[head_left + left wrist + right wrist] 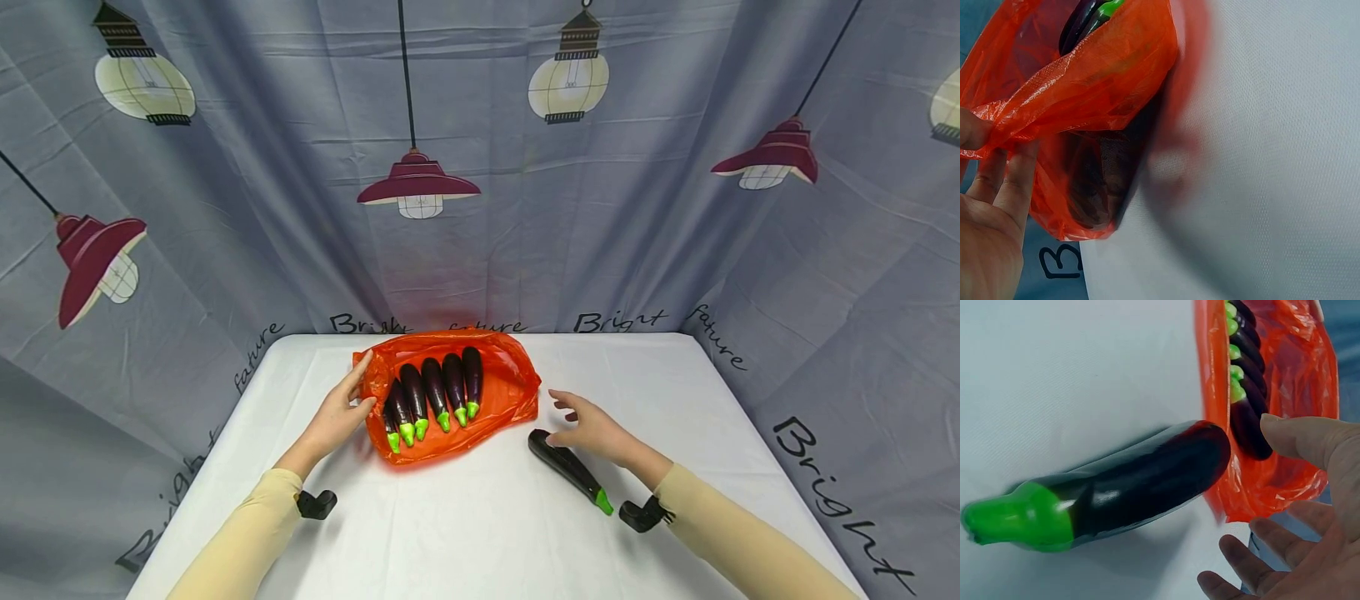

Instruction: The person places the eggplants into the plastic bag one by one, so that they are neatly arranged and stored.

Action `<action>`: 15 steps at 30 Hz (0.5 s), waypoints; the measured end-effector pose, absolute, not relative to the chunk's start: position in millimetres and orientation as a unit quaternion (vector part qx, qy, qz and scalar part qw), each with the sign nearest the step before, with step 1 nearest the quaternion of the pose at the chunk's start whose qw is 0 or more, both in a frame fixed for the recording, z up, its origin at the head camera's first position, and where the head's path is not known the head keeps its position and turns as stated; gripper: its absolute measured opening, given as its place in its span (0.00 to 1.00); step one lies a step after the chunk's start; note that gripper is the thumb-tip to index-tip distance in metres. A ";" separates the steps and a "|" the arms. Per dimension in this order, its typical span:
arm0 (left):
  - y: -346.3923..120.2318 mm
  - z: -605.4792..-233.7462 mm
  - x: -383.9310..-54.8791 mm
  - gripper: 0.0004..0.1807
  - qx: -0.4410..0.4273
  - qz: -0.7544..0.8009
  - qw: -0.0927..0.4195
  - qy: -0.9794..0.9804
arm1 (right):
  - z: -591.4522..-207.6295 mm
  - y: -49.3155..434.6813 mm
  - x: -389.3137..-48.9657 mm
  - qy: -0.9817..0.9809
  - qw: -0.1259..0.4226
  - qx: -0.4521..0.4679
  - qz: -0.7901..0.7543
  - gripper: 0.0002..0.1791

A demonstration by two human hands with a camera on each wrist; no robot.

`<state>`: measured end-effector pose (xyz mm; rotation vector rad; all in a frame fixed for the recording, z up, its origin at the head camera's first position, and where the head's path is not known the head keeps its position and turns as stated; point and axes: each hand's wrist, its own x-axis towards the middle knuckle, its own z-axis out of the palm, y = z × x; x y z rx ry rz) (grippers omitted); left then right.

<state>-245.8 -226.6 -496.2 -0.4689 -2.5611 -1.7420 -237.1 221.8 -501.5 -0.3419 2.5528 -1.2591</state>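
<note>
An orange-red plastic bag [495, 417] lies on the table with its mouth spread. Several dark purple eggplants [435, 387] with green stem ends rest in a row inside it. My left hand [337, 421] is at the bag's left side, pinching its rim between thumb and fingers, as the left wrist view shows. Right of the bag, a single eggplant [566, 469] lies slantwise on the table, green end toward me. My right hand [596, 429] hovers by its dark end with fingers spread and nothing in them. In the right wrist view this eggplant [1141, 478] shows whole.
The white tabletop [450, 533] reaches back to a grey-blue curtain [465, 258] printed with lamps and lettering. A black wrist camera mount [317, 504] hangs at my left sleeve, and another mount [643, 514] at my right.
</note>
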 end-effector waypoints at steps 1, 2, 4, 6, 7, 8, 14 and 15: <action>-227.6 -499.8 -247.9 0.44 -0.149 -0.556 0.005 -0.818 | -501.5 222.2 -236.0 0.885 0.138 -0.118 -0.429 0.47; -228.5 -501.9 -249.0 0.44 -0.148 -0.555 0.006 -0.818 | -501.7 222.9 -235.2 0.888 0.138 -0.117 -0.423 0.47; -229.5 -504.0 -249.9 0.44 -0.148 -0.556 0.007 -0.818 | -501.9 223.5 -233.8 0.893 0.139 -0.116 -0.413 0.47; -230.3 -505.2 -250.4 0.44 -0.148 -0.558 0.007 -0.817 | -502.1 224.3 -232.6 0.897 0.137 -0.120 -0.402 0.47; -230.4 -505.5 -250.3 0.45 -0.150 -0.558 0.009 -0.816 | -502.3 224.6 -232.1 0.899 0.137 -0.121 -0.399 0.47; -230.4 -505.5 -250.1 0.45 -0.150 -0.559 0.009 -0.816 | -502.6 224.8 -231.6 0.900 0.137 -0.120 -0.396 0.47; -229.6 -504.8 -249.7 0.45 -0.161 -0.564 0.011 -0.810 | -506.0 226.8 -228.7 0.906 0.144 -0.112 -0.382 0.49; -229.5 -504.6 -249.7 0.45 -0.162 -0.564 0.011 -0.809 | -506.6 227.4 -228.2 0.906 0.145 -0.112 -0.382 0.49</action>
